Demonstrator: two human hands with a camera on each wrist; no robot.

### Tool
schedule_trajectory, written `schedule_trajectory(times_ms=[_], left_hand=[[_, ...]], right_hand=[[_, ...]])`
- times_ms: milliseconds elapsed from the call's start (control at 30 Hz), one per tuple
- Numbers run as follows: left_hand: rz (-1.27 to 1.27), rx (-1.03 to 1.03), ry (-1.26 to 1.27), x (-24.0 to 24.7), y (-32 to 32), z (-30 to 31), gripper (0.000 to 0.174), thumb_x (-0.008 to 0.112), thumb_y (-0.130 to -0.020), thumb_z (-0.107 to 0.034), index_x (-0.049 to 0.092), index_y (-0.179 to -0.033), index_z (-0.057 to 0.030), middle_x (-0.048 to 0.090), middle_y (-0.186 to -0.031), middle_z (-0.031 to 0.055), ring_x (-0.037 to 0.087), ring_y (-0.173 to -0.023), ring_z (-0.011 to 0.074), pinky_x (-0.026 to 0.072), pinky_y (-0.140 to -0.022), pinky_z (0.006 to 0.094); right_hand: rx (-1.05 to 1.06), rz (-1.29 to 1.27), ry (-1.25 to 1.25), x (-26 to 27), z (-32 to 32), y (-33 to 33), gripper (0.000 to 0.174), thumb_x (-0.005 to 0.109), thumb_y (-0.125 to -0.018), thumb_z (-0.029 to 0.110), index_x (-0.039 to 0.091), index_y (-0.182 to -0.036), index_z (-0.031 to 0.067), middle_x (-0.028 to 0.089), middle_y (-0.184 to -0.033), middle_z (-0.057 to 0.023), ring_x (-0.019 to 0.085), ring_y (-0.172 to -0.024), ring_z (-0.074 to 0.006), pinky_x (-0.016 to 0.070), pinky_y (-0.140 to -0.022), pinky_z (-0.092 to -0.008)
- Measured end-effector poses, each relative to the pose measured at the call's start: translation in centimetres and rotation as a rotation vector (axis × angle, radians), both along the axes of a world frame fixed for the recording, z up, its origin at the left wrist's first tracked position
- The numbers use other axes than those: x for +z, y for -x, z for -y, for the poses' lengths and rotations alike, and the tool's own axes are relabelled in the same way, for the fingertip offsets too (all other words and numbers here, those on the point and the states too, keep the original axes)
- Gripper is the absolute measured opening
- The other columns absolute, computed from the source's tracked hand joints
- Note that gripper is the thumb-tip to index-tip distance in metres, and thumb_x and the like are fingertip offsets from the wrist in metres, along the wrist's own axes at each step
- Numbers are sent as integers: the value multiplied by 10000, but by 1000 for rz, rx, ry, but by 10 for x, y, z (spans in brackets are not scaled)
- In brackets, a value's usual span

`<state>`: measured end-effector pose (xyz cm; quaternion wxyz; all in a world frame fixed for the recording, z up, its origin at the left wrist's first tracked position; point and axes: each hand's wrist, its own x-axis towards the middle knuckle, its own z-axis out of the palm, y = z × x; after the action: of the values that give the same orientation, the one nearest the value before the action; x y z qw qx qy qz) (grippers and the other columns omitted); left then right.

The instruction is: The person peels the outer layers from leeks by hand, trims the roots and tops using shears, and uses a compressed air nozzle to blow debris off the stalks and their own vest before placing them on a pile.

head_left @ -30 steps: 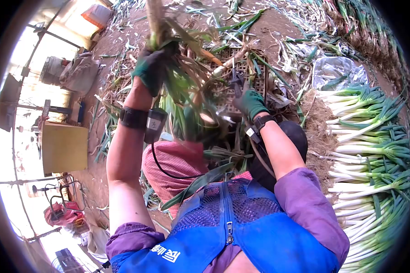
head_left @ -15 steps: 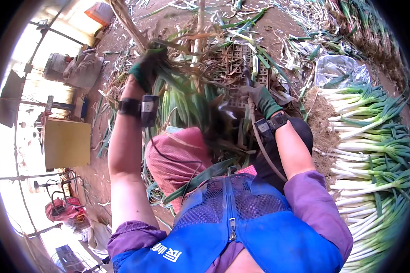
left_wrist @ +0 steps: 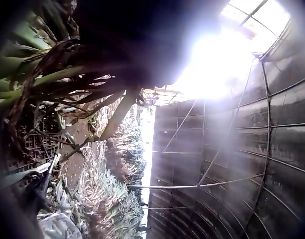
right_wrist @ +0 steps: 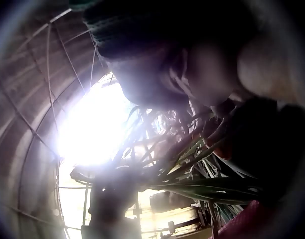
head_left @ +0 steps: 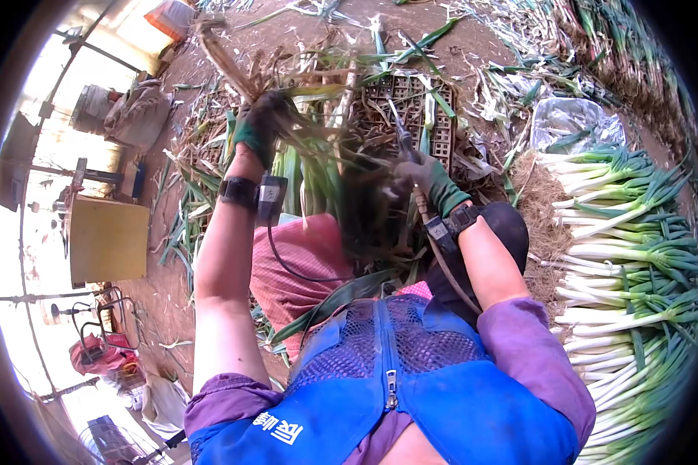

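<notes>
In the head view my gloved left hand (head_left: 260, 128) grips a bunch of green onions, with a pale stalk (head_left: 226, 68) poking out beyond the fist at the upper left. Dry, frayed leaves hang from it on the right, blurred by motion. The same stalk (left_wrist: 117, 114) slants down below the dark hand in the left wrist view. My gloved right hand (head_left: 434, 182) holds an air blow gun (head_left: 403, 138), its thin nozzle pointing away from me and a hose (head_left: 450, 271) trailing back toward my lap. Green leaves (head_left: 310, 182) lie between the hands, above the pink-covered knee.
A brown plastic crate (head_left: 442, 139) littered with leaf scraps stands beyond the right hand. Cleaned green onions (head_left: 605, 294) lie in a long row at right, below a plastic-lined basin (head_left: 570, 124). Untrimmed bundles (head_left: 636, 54) fill the far right. A yellow box (head_left: 108, 240) stands left.
The held stalk has tipped from near upright to leaning left. My left hand went slightly left, then came back nearer me. My right hand moved right, then slightly back, still holding the blow gun.
</notes>
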<state>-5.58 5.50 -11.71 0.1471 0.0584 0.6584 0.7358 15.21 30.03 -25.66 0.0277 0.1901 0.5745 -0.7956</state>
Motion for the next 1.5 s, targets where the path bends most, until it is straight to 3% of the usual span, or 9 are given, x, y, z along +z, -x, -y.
schedule_trajectory(times_ms=[333, 500, 667, 800, 900, 1167, 1333, 1467, 1500], left_hand=[[63, -44, -128, -34, -35, 0, 235, 579, -1003, -311, 630, -1077, -94, 666, -865, 30, 641, -742, 163, 563, -679, 336], [163, -34, -126, -64, -102, -10, 286, 608, -999, -290, 632, -1176, -66, 689, -994, 61, 674, -851, 185, 566, -731, 332], [39, 177, -25, -12, -134, -8, 275, 624, -992, -256, 655, -1166, -46, 680, -1031, 26, 658, -921, 141, 541, -748, 298], [-4, 310, -72, 4, -143, 16, 396, 516, -1040, -252, 572, -1338, 2, 626, -1322, 89, 624, -1161, 166, 454, -1049, 307], [-84, 310, -97, 4, -157, 25, 352, 604, -1004, -244, 626, -1268, -13, 674, -1140, 54, 628, -941, 109, 485, -840, 251], [-300, 121, -142, 36, -159, 54, 272, 535, -1030, -201, 633, -1196, -9, 673, -1094, 73, 630, -972, 142, 500, -854, 268], [-132, 199, 241, -8, -74, 109, 259, 603, -999, -331, 661, -1136, -120, 642, -931, -2, 592, -811, 120, 488, -738, 294], [183, 174, 142, -10, -70, 168, 187, 686, -942, -340, 674, -1067, -201, 635, -885, -42, 602, -810, 120, 482, -743, 300], [155, 235, 163, -5, -87, 170, 187, 685, -942, -333, 672, -1067, -195, 648, -892, -37, 613, -811, 127, 491, -760, 305]], right_hand=[[235, -132, -344, -8, 20, 8, 330, 649, -851, 158, 618, -1152, 26, 641, -883, -56, 619, -753, -178, 516, -683, -292], [960, -267, -1566, -2, 34, 40, 693, 682, -813, 440, 520, -1376, 72, 640, -1177, -186, 656, -1040, -356, 514, -944, -428], [931, -53, -1464, -65, 47, 57, 747, 632, -823, 442, 459, -1412, 16, 619, -1245, -276, 667, -1071, -397, 530, -919, -470], [577, 160, -1347, -53, 69, 54, 619, 639, -830, 345, 504, -1291, -45, 693, -1075, -260, 702, -946, -419, 557, -777, -512], [528, 206, -1474, -64, 82, 52, 534, 626, -829, 287, 559, -1244, -42, 711, -1014, -237, 720, -855, -387, 561, -694, -510], [606, 144, -1396, -37, 73, 46, 435, 577, -897, 428, 719, -1116, 81, 579, -1252, -245, 624, -1146, -301, 544, -874, -474], [927, -371, -1637, -56, 48, 60, 259, 613, -862, 169, 707, -1103, 154, 705, -1016, -127, 683, -983, -307, 540, -853, -401], [518, -308, -434, -29, 9, 26, 261, 666, -816, 2, 642, -1070, 51, 664, -900, -84, 666, -770, -212, 540, -664, -331], [254, 140, 158, -5, 13, 23, 183, 664, -858, 62, 633, -1033, 21, 641, -874, -68, 633, -705, -172, 526, -615, -305]])
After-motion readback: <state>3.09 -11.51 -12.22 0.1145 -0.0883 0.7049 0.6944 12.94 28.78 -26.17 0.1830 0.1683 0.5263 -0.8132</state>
